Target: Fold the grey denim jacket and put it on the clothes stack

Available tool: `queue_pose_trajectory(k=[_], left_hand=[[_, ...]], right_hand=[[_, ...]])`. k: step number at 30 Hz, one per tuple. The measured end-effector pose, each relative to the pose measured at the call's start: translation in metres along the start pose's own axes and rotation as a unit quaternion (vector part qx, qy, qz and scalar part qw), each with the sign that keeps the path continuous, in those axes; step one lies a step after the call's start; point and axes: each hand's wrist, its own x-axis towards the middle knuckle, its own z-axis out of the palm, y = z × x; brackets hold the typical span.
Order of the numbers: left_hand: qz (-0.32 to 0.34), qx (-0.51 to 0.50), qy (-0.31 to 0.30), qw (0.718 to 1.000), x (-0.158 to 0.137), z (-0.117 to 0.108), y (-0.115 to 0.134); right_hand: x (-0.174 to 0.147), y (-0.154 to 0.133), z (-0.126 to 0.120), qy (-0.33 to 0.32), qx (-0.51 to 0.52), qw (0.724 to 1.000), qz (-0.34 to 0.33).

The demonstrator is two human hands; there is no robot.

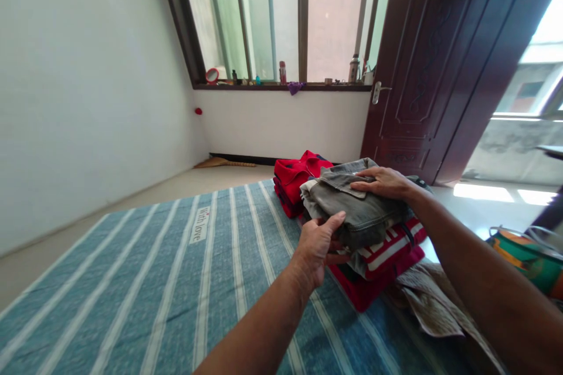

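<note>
A folded grey denim garment lies on top of a pile of clothes at the bed's right side. My left hand grips its near left corner, thumb on top and fingers partly hidden underneath. On its upper face my right hand rests flat with the fingers stretched out. Below it in the pile are a red-and-white striped garment and a dark red one. Just behind, to the left, sits a second pile of folded red clothes.
The piles stand on a bed with a blue striped sheet. A crumpled beige cloth lies close to my right forearm. A green and orange bag is at the far right. Beyond are a windowsill with small items and a brown door.
</note>
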Motion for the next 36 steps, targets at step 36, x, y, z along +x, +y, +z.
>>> queue_pose_trajectory(k=[36], left_hand=[[0.031,0.209,0.329,0.920,-0.110,-0.259,-0.078]], right_hand=[[-0.108,-0.190,0.197,-0.051,0.097,0.983,-0.150]])
